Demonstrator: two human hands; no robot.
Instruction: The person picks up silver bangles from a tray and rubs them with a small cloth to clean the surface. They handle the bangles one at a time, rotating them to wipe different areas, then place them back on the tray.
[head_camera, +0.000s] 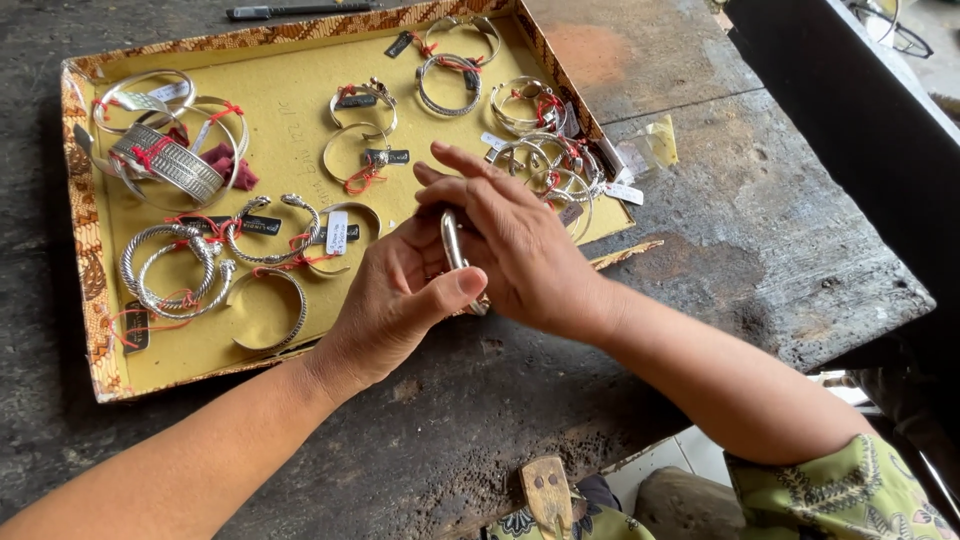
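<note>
Holding one narrow polished silver cuff bangle (453, 245) upright between our left hand (400, 295) and right hand (520, 250), fingers closed round it, above the yellow-lined cardboard tray (285, 105). Judged light, rigid, slippery; grip by its edges.

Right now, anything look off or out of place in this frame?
Little stands out. The tray's near-right rim is splayed outward and lies flat on the worn dark bench. Tagged silver bangles lie loose inside, some overlapping. Left hand and right hand hold one bangle between them.
</note>
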